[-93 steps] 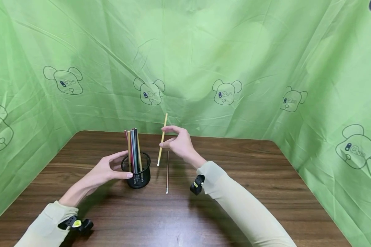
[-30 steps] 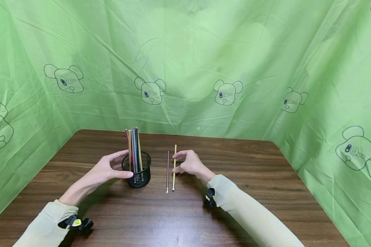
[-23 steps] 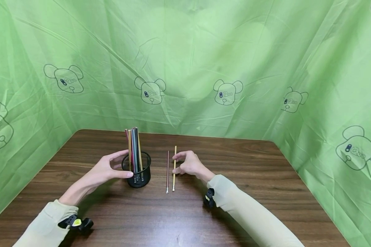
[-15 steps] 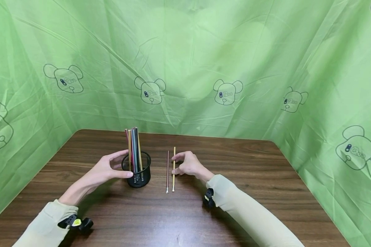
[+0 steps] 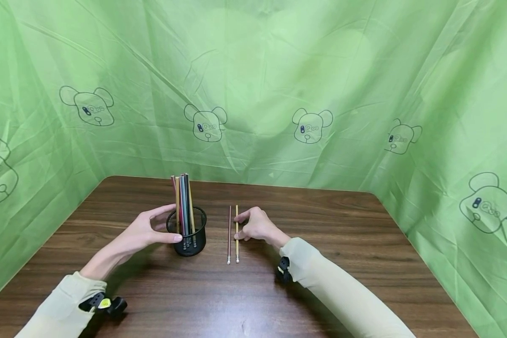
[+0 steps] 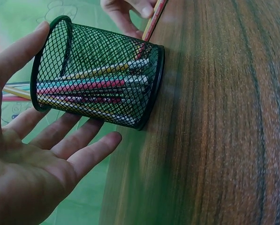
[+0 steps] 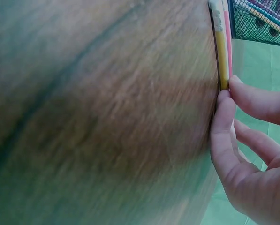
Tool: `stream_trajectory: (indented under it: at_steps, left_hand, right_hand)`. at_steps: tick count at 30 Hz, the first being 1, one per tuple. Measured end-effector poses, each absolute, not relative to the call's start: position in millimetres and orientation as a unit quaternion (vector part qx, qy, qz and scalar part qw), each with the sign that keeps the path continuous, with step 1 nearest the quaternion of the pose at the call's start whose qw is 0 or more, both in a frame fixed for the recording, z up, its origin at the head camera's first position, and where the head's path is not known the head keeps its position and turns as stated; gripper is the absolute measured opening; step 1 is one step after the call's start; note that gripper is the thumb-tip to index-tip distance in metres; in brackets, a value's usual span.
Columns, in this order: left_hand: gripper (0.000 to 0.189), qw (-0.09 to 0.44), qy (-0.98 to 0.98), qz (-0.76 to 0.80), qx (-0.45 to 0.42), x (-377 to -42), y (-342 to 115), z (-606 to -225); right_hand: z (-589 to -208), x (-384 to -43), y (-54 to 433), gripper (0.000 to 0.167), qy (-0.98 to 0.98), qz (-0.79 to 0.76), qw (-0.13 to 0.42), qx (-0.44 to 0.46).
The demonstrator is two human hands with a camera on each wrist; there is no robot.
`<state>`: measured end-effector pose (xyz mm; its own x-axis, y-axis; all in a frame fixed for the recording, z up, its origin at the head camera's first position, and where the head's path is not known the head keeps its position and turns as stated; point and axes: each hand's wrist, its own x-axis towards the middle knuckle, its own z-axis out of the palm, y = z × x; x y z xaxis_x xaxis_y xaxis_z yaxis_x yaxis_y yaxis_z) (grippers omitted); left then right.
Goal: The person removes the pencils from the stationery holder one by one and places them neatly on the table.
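Pencil (image 5: 237,228), yellow, lower centre of frame: looks light, stiff, best pinched mid-shaft, just where right hand (image 5: 257,224) grips it; left hand (image 5: 142,231) holds mesh pencil cup (image 5: 199,240).

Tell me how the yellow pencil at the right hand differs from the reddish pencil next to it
Colour: the yellow pencil is bright, the reddish pencil darker in the head view.
Contact: the right hand pinches the yellow pencil; no hand touches the reddish pencil.
Place: the reddish pencil is nearer the mesh cup than the yellow pencil.
Shared: both are slim, nearly parallel, eraser ends towards the person.
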<state>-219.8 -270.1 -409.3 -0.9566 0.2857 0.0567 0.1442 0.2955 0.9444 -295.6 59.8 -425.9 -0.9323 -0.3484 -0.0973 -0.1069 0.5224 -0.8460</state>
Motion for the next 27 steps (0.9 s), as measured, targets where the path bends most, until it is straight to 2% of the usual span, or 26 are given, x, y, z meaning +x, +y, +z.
stream_trajectory:
  at_steps: [27]
  left_hand:
    - [0.089,0.067,0.793,0.589,0.139,-219.3,-270.3,-410.1]
  right_hand:
    - [-427.6,-296.5,58.7,0.047,0.879,-0.442,0.117,-0.132]
